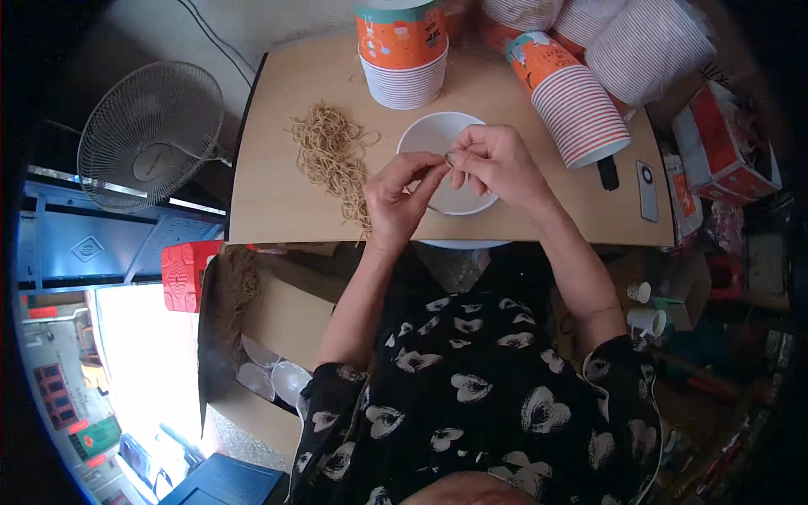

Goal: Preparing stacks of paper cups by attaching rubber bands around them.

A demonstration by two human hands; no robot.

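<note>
My left hand point(394, 200) and my right hand point(503, 164) meet fingertip to fingertip over a white round tub point(459, 200). Both are closed in a pinch on something too small to make out. Left of my left hand lies a tangled pile of thin tan strings point(328, 151), trailing to the table's near edge. Behind the tub stands an upright stack of paper buckets point(404, 84), the top one orange and teal. Another stack of paper buckets point(581, 114) lies tilted on its side beyond my right hand.
The tan table point(278, 210) also holds a phone point(646, 192) and a small black object point(608, 172) at the right. More wrapped bucket stacks point(652, 46) fill the back right corner. A fan point(151, 139) stands left; below it, an open cardboard box point(290, 316) sits against the table.
</note>
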